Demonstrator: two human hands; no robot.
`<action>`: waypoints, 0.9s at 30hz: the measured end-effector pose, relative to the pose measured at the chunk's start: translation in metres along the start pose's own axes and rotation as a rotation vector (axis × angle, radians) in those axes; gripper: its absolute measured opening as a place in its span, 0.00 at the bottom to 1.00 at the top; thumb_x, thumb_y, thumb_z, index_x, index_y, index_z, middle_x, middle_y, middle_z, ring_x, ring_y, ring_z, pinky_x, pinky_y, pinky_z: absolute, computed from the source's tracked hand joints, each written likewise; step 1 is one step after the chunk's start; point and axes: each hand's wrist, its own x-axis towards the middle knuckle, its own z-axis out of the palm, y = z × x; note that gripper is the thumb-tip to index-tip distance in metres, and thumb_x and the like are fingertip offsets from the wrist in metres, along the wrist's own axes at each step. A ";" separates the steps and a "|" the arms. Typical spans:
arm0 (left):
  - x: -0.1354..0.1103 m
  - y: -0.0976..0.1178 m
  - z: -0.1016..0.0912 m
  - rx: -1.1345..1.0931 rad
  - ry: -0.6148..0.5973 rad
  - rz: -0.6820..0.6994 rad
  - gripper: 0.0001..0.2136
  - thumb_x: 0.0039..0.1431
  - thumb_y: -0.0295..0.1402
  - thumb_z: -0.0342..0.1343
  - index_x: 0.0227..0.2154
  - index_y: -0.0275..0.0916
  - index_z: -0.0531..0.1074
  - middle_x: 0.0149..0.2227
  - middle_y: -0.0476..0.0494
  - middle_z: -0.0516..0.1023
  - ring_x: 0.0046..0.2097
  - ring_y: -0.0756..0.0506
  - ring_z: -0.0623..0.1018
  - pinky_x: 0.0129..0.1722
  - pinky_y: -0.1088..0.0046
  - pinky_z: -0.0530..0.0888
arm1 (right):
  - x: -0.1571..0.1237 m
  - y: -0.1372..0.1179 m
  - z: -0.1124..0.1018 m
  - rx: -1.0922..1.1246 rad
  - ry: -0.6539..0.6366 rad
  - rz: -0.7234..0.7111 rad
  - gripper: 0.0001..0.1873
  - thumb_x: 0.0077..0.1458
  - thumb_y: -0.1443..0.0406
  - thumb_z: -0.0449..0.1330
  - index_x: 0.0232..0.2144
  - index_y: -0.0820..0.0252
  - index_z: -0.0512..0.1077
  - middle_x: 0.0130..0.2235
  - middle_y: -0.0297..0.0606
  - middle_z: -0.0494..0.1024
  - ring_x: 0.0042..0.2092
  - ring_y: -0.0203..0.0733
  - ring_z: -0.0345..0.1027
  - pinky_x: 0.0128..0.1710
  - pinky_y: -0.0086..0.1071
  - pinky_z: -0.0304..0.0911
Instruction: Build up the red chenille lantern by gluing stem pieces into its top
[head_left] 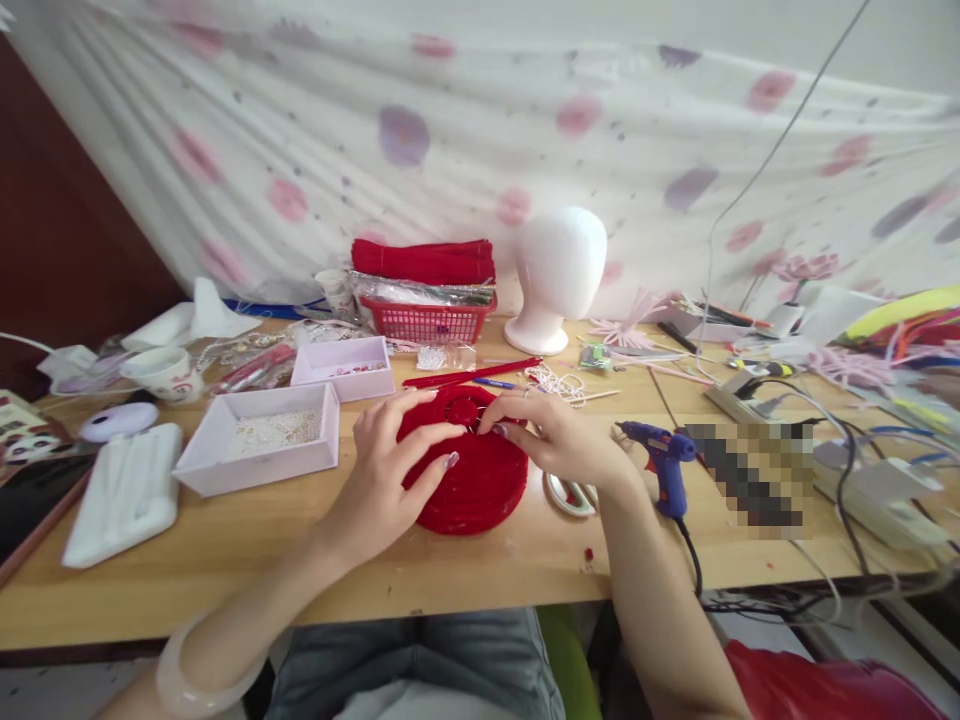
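Observation:
A round red fuzzy piece [472,480], like a coiled disc, lies on the wooden table [247,550] in front of me. My left hand [390,470] rests on its left side, thumb and fingers curled over the rim. My right hand [555,435] is at its top right, fingertips pinched near the raised centre [463,408]. Whether the pinch holds anything is too small to tell. A pale bangle [199,675] circles my left wrist.
A blue glue gun [664,465] stands right of my right hand, scissors [570,493] beneath it. Two white trays [262,440] [345,365] sit left, a red basket [427,320] and white foam head [559,275] behind. Cables and a power strip [862,470] crowd the right.

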 end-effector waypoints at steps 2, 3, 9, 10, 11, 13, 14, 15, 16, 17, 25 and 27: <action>-0.008 0.003 0.007 0.187 0.047 0.087 0.14 0.67 0.30 0.52 0.51 0.52 0.74 0.61 0.39 0.66 0.63 0.35 0.66 0.63 0.45 0.60 | -0.001 0.001 0.003 0.002 0.027 -0.013 0.16 0.61 0.76 0.51 0.40 0.59 0.77 0.42 0.39 0.82 0.43 0.41 0.74 0.47 0.38 0.67; -0.011 0.003 0.011 0.261 0.070 0.120 0.15 0.66 0.30 0.53 0.52 0.51 0.74 0.61 0.38 0.66 0.63 0.34 0.65 0.62 0.43 0.60 | -0.002 0.002 0.004 0.004 0.037 -0.021 0.16 0.61 0.76 0.51 0.40 0.59 0.77 0.42 0.39 0.82 0.43 0.41 0.74 0.47 0.38 0.67; -0.013 0.003 0.025 0.490 0.275 0.343 0.11 0.66 0.30 0.56 0.48 0.45 0.78 0.56 0.34 0.73 0.58 0.34 0.69 0.60 0.46 0.58 | 0.001 0.015 0.010 0.040 0.075 -0.056 0.18 0.56 0.78 0.51 0.37 0.58 0.78 0.40 0.38 0.83 0.42 0.41 0.75 0.47 0.36 0.67; -0.012 0.003 0.025 0.504 0.285 0.358 0.11 0.66 0.30 0.56 0.48 0.44 0.79 0.55 0.34 0.74 0.58 0.35 0.69 0.61 0.46 0.56 | 0.001 0.017 0.011 0.047 0.083 -0.060 0.19 0.55 0.79 0.51 0.37 0.58 0.79 0.40 0.37 0.83 0.42 0.41 0.75 0.47 0.36 0.68; -0.012 0.004 0.025 0.514 0.286 0.364 0.11 0.66 0.30 0.56 0.47 0.43 0.79 0.55 0.34 0.75 0.58 0.35 0.69 0.61 0.46 0.55 | 0.002 0.019 0.011 0.054 0.090 -0.065 0.20 0.54 0.79 0.51 0.37 0.58 0.79 0.39 0.37 0.83 0.42 0.41 0.75 0.47 0.36 0.68; -0.012 0.006 0.023 0.527 0.291 0.373 0.10 0.67 0.30 0.55 0.47 0.43 0.79 0.54 0.34 0.76 0.57 0.35 0.69 0.62 0.46 0.53 | 0.003 0.020 0.012 0.067 0.103 -0.078 0.20 0.54 0.79 0.51 0.36 0.58 0.79 0.39 0.37 0.83 0.43 0.41 0.76 0.48 0.36 0.68; -0.013 0.007 0.021 0.532 0.298 0.376 0.11 0.67 0.30 0.55 0.47 0.43 0.79 0.54 0.35 0.76 0.57 0.35 0.69 0.62 0.46 0.52 | 0.003 0.021 0.012 0.073 0.107 -0.085 0.20 0.54 0.79 0.52 0.36 0.58 0.79 0.39 0.37 0.84 0.43 0.41 0.76 0.48 0.35 0.68; -0.014 0.008 0.020 0.535 0.305 0.378 0.11 0.67 0.30 0.55 0.47 0.44 0.79 0.54 0.35 0.76 0.58 0.36 0.69 0.62 0.46 0.52 | 0.003 0.021 0.012 0.077 0.109 -0.092 0.19 0.54 0.79 0.52 0.36 0.58 0.80 0.39 0.37 0.84 0.43 0.41 0.76 0.48 0.35 0.68; -0.015 0.008 0.018 0.538 0.313 0.378 0.11 0.67 0.29 0.55 0.47 0.44 0.79 0.54 0.35 0.76 0.58 0.36 0.69 0.63 0.46 0.51 | 0.003 0.021 0.012 0.081 0.111 -0.098 0.19 0.55 0.79 0.52 0.36 0.59 0.80 0.39 0.37 0.84 0.43 0.41 0.76 0.49 0.35 0.68; -0.016 0.008 0.018 0.539 0.319 0.377 0.11 0.66 0.29 0.55 0.46 0.45 0.80 0.54 0.35 0.76 0.58 0.36 0.69 0.63 0.47 0.51 | 0.003 0.021 0.012 0.083 0.113 -0.103 0.19 0.55 0.79 0.52 0.36 0.59 0.80 0.39 0.37 0.84 0.43 0.41 0.76 0.49 0.35 0.68; -0.016 0.009 0.023 0.552 0.266 0.340 0.11 0.67 0.29 0.53 0.47 0.43 0.79 0.55 0.33 0.75 0.57 0.35 0.69 0.62 0.46 0.52 | 0.001 0.024 0.012 0.102 0.105 -0.088 0.20 0.54 0.79 0.52 0.37 0.58 0.81 0.40 0.38 0.84 0.43 0.42 0.76 0.48 0.36 0.68; -0.015 0.009 0.024 0.550 0.247 0.332 0.11 0.67 0.29 0.53 0.46 0.43 0.79 0.54 0.34 0.76 0.58 0.35 0.69 0.62 0.45 0.51 | 0.001 0.023 0.011 0.114 0.093 -0.083 0.20 0.54 0.78 0.53 0.37 0.58 0.81 0.41 0.37 0.84 0.44 0.42 0.76 0.48 0.36 0.67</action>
